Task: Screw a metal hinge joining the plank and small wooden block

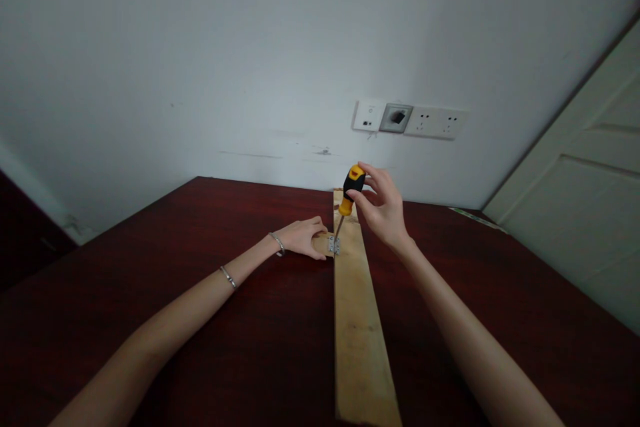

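The long plank [357,320] reached nearest; beside it the left hand [300,238] pinched a small wooden block [321,245], a metal hinge [332,245] spanning both. Above, the right hand [385,205] pinched a screwdriver [354,180], tip at the hinge: seemingly screw work, calling for steady turning.

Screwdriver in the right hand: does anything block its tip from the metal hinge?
Nothing visible does. The right hand holds the screwdriver by its handle, and the shaft runs down to the hinge. The left hand grips the small block, left of the shaft. Whether the tip touches is too small to tell.
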`<state>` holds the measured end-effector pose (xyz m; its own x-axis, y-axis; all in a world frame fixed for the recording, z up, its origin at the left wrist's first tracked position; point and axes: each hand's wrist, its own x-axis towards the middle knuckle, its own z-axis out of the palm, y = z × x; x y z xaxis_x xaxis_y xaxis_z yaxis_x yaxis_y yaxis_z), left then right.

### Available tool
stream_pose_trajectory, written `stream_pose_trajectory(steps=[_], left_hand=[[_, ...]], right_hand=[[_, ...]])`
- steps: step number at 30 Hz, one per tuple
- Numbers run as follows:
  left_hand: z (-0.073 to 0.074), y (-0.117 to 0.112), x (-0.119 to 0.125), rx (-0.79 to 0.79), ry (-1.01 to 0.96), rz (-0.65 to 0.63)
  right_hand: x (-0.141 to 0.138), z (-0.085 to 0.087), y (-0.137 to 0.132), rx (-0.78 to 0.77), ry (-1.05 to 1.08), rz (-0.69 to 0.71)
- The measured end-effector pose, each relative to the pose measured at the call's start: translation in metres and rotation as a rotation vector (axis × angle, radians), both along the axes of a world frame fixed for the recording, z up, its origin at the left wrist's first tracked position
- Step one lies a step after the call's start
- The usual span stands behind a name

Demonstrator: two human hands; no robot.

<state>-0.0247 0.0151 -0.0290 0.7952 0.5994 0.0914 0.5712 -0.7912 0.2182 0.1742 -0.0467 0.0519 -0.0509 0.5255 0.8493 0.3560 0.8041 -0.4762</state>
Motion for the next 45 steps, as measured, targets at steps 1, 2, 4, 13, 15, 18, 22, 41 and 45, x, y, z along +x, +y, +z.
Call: stream_pose_trajectory(steps=[1,2,4,13,15,18,22,41,45], left_hand=[[0.0002,-0.0002,0.0001,-0.002,0.001,0.002],[0.0004,-0.0004,0.0001,-0.002,0.003,0.005],[0.0006,-0.0007,0.0003,0.000,0.003,0.009],[-0.0013,0.0006,0.0001,-0.009,-0.011,0.012],[-0.0009,0.0001,0.0002,-0.011,-0.016,0.017],[0.0008,-0.0010,0.0005,-0.017,-0.011,0.017],[0.0022,-0.0016,0.0007,-0.021,0.006,0.015],[-0.0003,-0.0004,0.0010,-0.014,0.003,0.020],[-0.0004,-0.0006,0.0012,-0.008,0.003,0.018]], right_hand=[[-0.0007,-0.0003,-0.0001,-0.002,-0.004,0.001],[-0.0014,-0.0006,-0.0002,-0.006,-0.008,0.002],[-0.0028,-0.0013,-0.0006,-0.012,-0.018,0.005],[-0.0040,-0.0029,0.0001,0.004,-0.028,0.012],[-0.0039,-0.0030,0.0001,-0.001,-0.027,0.009],[-0.0040,-0.0028,-0.0002,-0.007,-0.014,0.008],[-0.0035,-0.0015,-0.0009,0.006,0.004,0.008],[-0.0039,-0.0003,-0.0024,0.017,-0.044,0.036],[-0.0035,-0.0004,-0.0021,0.037,-0.059,0.021]])
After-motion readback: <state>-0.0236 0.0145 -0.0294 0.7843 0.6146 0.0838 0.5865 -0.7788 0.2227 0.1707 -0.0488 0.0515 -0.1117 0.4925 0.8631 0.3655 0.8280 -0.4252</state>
